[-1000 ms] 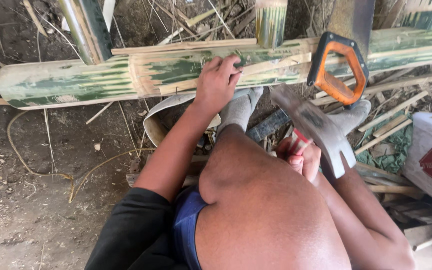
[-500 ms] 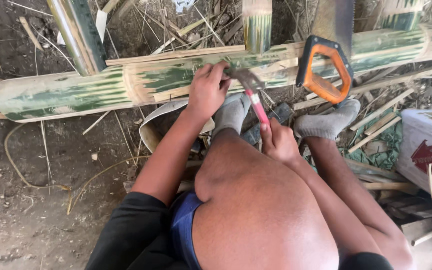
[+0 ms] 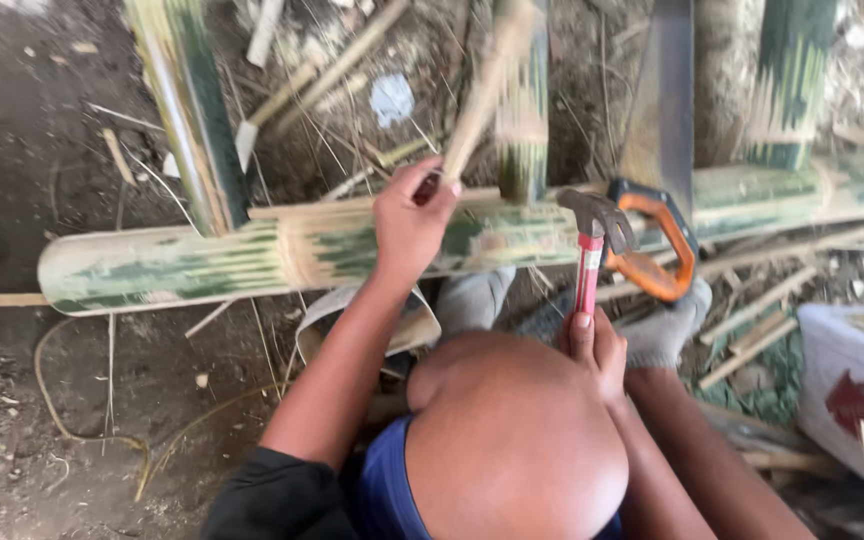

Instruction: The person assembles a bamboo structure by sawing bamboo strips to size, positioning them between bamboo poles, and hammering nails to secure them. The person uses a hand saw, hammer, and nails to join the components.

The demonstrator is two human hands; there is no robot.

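Gripping a blurred bamboo stick (image 3: 482, 95) above the horizontal bamboo pole (image 3: 252, 262) on the dirt floor, the left hand (image 3: 410, 225) stayed clamped; the right hand (image 3: 592, 350) clenched a red-handled hammer (image 3: 592, 250), the handsaw (image 3: 657, 245) partly hidden behind.

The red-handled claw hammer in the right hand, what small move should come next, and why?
Probably bring the red-handled claw hammer down onto the thin bamboo strip. The right hand holds it raised, head clear of the work, while the left hand steadies the strip upright against the green split bamboo pole. Strike lightly; the fingers are close.
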